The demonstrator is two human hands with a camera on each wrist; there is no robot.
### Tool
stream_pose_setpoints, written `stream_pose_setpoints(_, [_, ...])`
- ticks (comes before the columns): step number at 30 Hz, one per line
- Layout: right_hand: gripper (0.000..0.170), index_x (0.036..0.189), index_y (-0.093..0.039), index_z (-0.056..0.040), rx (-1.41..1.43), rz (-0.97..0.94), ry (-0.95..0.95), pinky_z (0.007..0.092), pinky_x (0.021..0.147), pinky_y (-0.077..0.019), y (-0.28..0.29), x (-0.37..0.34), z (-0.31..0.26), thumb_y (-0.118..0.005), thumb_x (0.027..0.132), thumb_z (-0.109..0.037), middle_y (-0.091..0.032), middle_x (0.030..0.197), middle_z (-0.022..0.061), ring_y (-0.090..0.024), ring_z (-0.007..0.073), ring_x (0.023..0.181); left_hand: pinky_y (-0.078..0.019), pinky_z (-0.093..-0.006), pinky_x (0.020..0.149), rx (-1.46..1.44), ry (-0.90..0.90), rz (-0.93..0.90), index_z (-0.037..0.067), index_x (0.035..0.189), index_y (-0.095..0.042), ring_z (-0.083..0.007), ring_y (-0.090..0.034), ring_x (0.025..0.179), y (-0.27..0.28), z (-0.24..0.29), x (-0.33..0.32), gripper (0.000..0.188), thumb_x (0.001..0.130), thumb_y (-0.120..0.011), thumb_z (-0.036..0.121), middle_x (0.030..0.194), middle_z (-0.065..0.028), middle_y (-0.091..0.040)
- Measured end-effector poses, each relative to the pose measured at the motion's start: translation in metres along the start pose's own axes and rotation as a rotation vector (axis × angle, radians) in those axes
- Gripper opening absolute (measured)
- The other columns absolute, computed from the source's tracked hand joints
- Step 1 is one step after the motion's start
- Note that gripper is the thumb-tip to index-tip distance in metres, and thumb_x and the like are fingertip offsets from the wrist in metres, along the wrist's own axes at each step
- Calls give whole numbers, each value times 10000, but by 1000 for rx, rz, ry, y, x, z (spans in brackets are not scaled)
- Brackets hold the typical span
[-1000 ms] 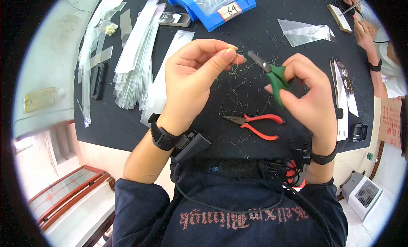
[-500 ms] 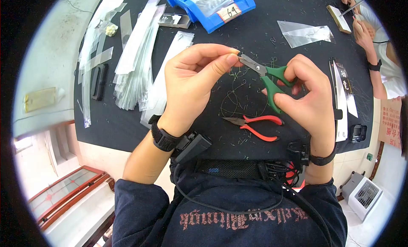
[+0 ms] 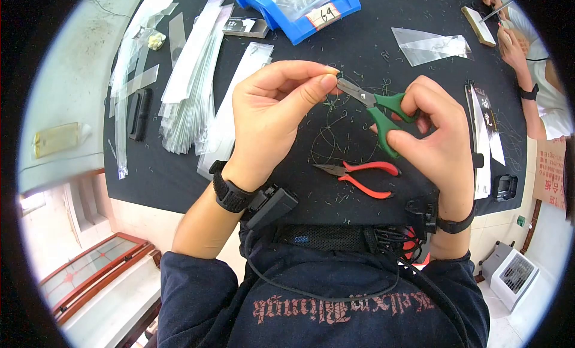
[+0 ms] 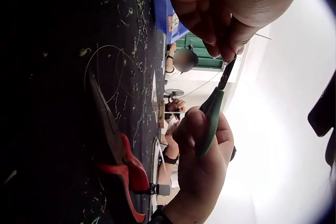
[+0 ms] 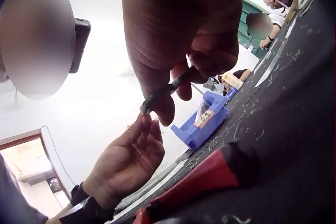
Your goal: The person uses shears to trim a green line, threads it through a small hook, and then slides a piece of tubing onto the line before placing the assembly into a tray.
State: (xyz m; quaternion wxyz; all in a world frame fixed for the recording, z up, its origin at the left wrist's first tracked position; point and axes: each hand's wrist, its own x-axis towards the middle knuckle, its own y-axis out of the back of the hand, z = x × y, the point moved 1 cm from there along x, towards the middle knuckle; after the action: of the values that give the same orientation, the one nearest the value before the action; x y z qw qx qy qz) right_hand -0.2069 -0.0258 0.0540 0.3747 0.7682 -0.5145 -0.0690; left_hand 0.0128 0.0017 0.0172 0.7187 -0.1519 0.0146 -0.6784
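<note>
My left hand pinches a thin line between thumb and forefinger; in the right wrist view the line trails down from the fingertips. What sits inside the pinch is hidden by the fingers. In my right hand is a pair of scissors with green handles, thumb and fingers through the loops. The blades reach right to the left fingertips. Below the hands, red-handled pliers lie on the black table with their handles spread. A loose tangle of thin line lies beside them.
Long clear plastic sleeves lie in stacks at the left. At the back stands a blue bin marked 69 with clear bags. Small clippings are scattered over the black cloth. Another person's hands work at the far right by a block.
The scissors have moved left until their blades meet the left fingertips, and their handles have spread wider than a second ago. The left hand has dipped slightly. The pliers have stayed put.
</note>
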Motion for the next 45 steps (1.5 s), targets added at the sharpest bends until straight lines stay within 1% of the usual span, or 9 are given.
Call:
stream_pose_setpoints(5, [265, 714, -472, -15, 0, -2, 3, 284, 499, -312, 0, 0, 0, -710, 608, -63, -436, 700, 41, -400, 138, 560, -532, -246, 742, 51, -2, -16, -22, 1048, -680, -141, -673, 823, 1, 0, 0, 162, 899, -683, 39, 950, -102, -707])
stream_pose_setpoints(8, [265, 714, -470, -15, 7, -5, -3, 281, 498, -308, 0, 0, 0, -708, 609, -61, -436, 702, 40, -397, 135, 560, -526, -243, 739, 15, 5, -19, -24, 1058, -676, -139, -671, 827, 0, -1, 1, 168, 904, -677, 43, 948, -102, -707])
stream_pose_setpoints(10, [260, 717, -472, -15, 21, -10, -12, 277, 497, -304, 0, 0, 0, -706, 612, -59, -438, 704, 38, -396, 132, 561, -524, -227, 736, -65, 36, -10, -28, 1027, -691, -133, -686, 836, 1, -1, 1, 162, 888, -705, 54, 912, -99, -721])
stream_pose_setpoints(17, [248, 719, -482, -14, 14, -3, 13, 269, 487, -297, -1, 0, 1, -706, 617, -47, -445, 704, 34, -390, 122, 550, -517, -229, 728, -91, 55, -9, -26, 1023, -690, -135, -686, 838, -1, 0, 1, 153, 895, -698, 57, 909, -109, -723])
stream_pose_setpoints(23, [225, 721, -497, -11, 29, -13, -22, 271, 481, -295, 0, -1, 4, -699, 624, -33, -443, 690, 35, -384, 119, 531, -516, -230, 728, -75, 41, -22, -27, 1028, -686, -138, -688, 838, 0, -1, 1, 150, 902, -687, 54, 907, -114, -724])
stream_pose_setpoints(26, [235, 718, -490, -10, -2, -24, -23, 276, 484, -305, 1, -1, 2, -705, 627, -42, -446, 688, 42, -392, 123, 536, -517, -229, 726, -60, 43, -19, -28, 1025, -687, -138, -689, 836, -1, -1, 1, 148, 901, -687, 54, 905, -113, -725])
stream_pose_setpoints(28, [251, 722, -480, -11, -46, -49, -4, 287, 494, -323, 1, -1, 1, -710, 629, -51, -451, 692, 52, -410, 142, 548, -517, -228, 726, -54, 32, -22, -29, 1025, -688, -136, -690, 834, -1, -2, 1, 149, 902, -686, 56, 903, -111, -725])
stream_pose_setpoints(34, [263, 737, -476, -15, -53, -54, 23, 304, 508, -343, 0, -1, 2, -712, 630, -59, -456, 707, 64, -431, 173, 567, -514, -225, 721, -44, 36, -29, -27, 1024, -691, -127, -683, 825, 0, -3, 1, 151, 901, -689, 59, 902, -108, -726])
stream_pose_setpoints(45, [263, 734, -471, -15, -35, -55, 7, 303, 500, -329, -1, -2, 3, -710, 629, -56, -443, 701, 61, -416, 169, 558, -515, -227, 726, -32, 34, -27, -34, 1025, -690, -132, -685, 827, 1, -3, 1, 153, 897, -692, 50, 907, -111, -725])
